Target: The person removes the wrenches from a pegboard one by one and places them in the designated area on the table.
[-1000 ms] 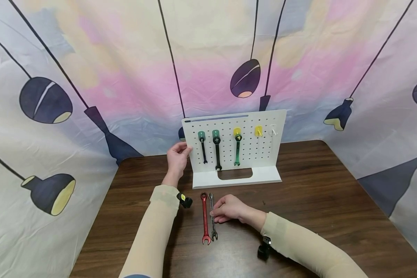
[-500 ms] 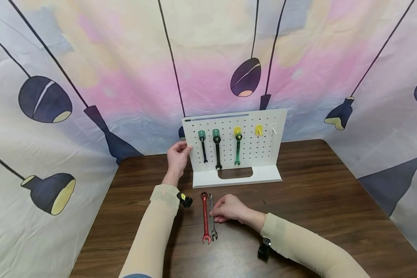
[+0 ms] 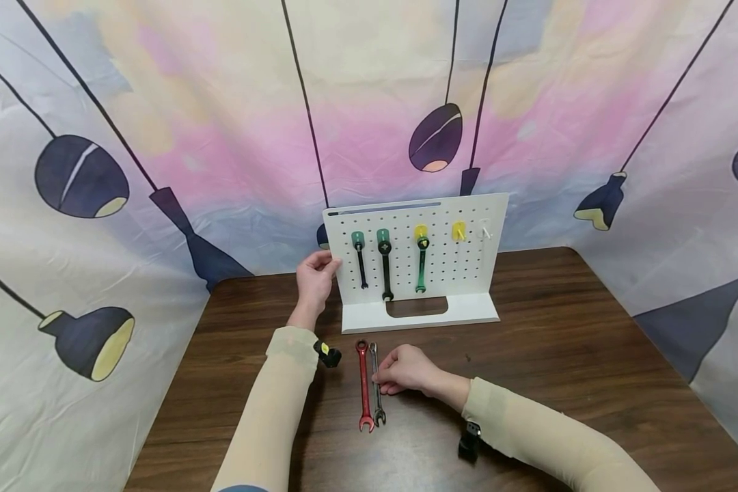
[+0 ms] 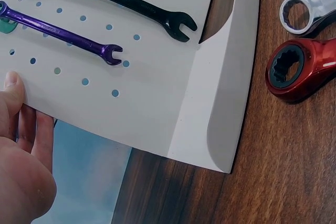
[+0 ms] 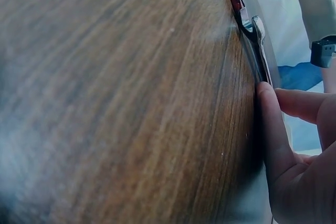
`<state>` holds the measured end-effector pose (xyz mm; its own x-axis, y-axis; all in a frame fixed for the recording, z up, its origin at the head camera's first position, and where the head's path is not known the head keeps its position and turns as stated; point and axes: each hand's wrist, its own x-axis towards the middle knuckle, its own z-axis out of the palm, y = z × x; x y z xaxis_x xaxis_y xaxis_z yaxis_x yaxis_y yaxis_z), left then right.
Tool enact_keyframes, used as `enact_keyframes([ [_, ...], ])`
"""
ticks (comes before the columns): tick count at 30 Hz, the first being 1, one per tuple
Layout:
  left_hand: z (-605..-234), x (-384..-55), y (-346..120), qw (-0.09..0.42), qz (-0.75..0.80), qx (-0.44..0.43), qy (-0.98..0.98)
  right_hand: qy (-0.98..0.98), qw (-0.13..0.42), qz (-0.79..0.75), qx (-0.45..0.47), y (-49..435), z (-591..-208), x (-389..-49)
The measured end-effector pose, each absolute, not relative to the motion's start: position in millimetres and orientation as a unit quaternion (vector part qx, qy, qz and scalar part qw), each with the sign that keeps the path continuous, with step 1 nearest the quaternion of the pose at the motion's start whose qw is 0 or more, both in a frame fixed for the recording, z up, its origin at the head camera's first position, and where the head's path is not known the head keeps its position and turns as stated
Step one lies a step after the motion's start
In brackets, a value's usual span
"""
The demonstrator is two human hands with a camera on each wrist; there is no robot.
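Note:
My left hand point(image 3: 313, 281) grips the left edge of a white pegboard point(image 3: 358, 318), thumb on the front and fingers behind, as the left wrist view shows. On the table in front of the board, my right hand point(image 3: 409, 369) pinches a silver combination wrench point(image 3: 378, 403) between thumb and finger near its middle. A red ratcheting wrench point(image 3: 364, 386) lies just left of it, nearly parallel. From the board hang a small purple wrench point(image 4: 63, 32), a larger dark wrench point(image 3: 386, 273) and a green wrench point(image 3: 421, 270). The right fingers partly cover the silver wrench in the head view.
A bare yellow hook point(image 3: 459, 231) and a white hook point(image 3: 484, 229) are on the board's right side. The board stands on a dark wooden table point(image 3: 541, 321). A painted cloth backdrop point(image 3: 369, 137) surrounds the table at the back and sides.

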<state>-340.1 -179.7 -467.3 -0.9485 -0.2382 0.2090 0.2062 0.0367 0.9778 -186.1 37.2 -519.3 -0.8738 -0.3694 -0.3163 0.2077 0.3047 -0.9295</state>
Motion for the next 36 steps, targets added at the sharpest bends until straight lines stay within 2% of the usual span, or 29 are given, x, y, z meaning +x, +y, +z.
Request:
enact_keyframes([
  [17, -469.5, -341.4, -178.9, 0.158, -0.698, 0.01, -0.699, 0.765, 0.241, -0.595, -0.049, 37.9, -517.7, -182.9],
  [36, -470.0, -343.0, -179.0, 0.167, -0.701, 0.007, -0.693, 0.754, 0.262, -0.6, -0.058, 42.4, -519.8, -185.0],
])
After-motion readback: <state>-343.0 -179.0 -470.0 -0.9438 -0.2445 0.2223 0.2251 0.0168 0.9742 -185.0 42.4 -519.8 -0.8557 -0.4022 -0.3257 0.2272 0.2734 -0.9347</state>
